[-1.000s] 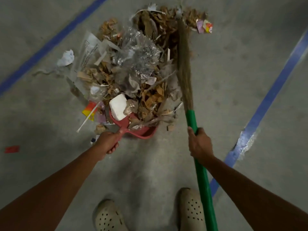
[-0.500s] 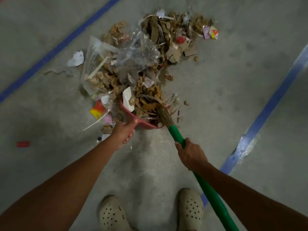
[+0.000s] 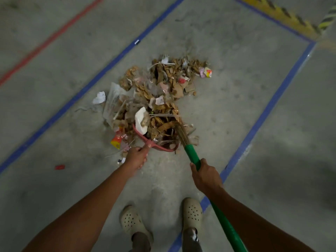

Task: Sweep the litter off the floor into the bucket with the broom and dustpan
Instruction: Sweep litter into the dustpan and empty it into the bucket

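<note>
A heap of litter (image 3: 160, 91), made of cardboard scraps, clear plastic and paper, lies on the concrete floor ahead of me. At its near edge sits a red dustpan (image 3: 161, 147), piled with scraps and a white foam block (image 3: 141, 120). My left hand (image 3: 136, 158) grips the dustpan's handle. My right hand (image 3: 205, 176) grips the broom's green handle (image 3: 192, 155). The broom's straw bristles (image 3: 182, 132) press into the litter at the dustpan's right side. No bucket is in view.
Blue tape lines (image 3: 263, 113) run along the floor on both sides, with a red line (image 3: 45, 42) at far left. Yellow-black hazard marking (image 3: 283, 15) crosses the top right corner. A red scrap (image 3: 59, 167) lies apart at left. My two beige clogs (image 3: 192, 213) stand below.
The broom swept from the far side of the heap toward me, dragging litter into the dustpan; its bristles now sit at the pan's right. My view has risen, showing more floor.
</note>
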{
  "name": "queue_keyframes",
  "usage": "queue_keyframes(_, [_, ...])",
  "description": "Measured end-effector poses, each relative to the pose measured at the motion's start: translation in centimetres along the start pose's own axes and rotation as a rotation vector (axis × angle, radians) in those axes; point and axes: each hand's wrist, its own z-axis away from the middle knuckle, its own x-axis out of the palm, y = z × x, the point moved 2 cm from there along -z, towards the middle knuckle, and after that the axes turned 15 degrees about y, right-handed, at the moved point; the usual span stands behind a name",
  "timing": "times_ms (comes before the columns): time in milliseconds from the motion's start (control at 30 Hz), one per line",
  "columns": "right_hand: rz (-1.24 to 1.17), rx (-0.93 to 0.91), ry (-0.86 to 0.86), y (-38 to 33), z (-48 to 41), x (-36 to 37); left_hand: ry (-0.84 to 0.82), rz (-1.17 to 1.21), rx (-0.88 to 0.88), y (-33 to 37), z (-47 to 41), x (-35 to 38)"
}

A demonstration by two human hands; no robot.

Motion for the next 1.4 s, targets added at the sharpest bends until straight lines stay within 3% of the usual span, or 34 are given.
queue_keyframes(333, [-0.021, -0.039, 0.050, -4.0, 8.6, -14.1, 0.016, 0.058, 0.060, 9.3, 12.7, -5.7])
queue_keyframes(633, [-0.006, -0.114, 0.070, -4.0, 15.7, -23.0, 0.053, 0.107, 0.108, 12.8, 23.8, -10.9])
queue_keyframes(1000, [-0.017, -0.219, 0.077, -4.4, 20.5, -26.8, 0.126, 0.220, 0.110, 14.4, 31.6, -14.8])
queue_keyframes(1400, [-0.003, -0.375, 0.129, -11.6, 19.3, -27.6, 0.205, 0.323, 0.129, 16.8, 31.1, -21.6])
